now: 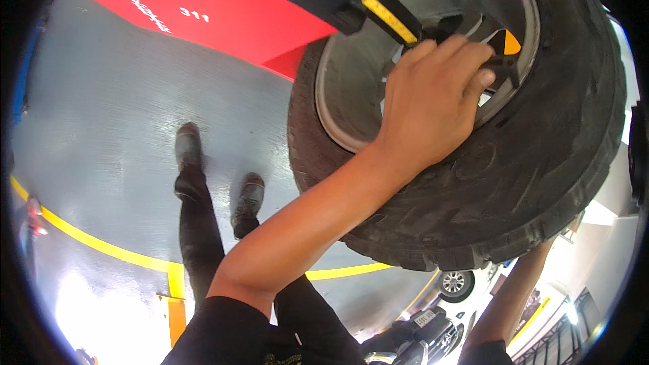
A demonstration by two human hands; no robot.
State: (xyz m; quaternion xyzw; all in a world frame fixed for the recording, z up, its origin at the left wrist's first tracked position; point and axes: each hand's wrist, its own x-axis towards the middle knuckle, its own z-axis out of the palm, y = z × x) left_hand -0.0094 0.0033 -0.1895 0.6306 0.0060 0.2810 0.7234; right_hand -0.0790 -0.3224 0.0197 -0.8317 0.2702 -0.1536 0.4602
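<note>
A large black tyre [500, 182] on a grey metal rim [345, 94] stands upright against a red machine [203, 13]. My left hand [433, 94] reaches into the hollow of the rim. Its fingers are curled closed beside the end of a black arm with a yellow scale strip [390, 19], and the thumb shows on the right. What these fingers hold, if anything, is hidden. Dark spokes [446, 27] and an orange patch [512, 43] show behind the hand. My right forearm [517, 290] rises behind the tyre's lower right edge, and the tyre hides that hand.
My legs and dark shoes [249, 196] stand on a grey floor [115, 149] with a yellow painted line [101, 247]. A white car with a visible wheel [456, 284] is behind me at the lower right. The machine's red body fills the upper left.
</note>
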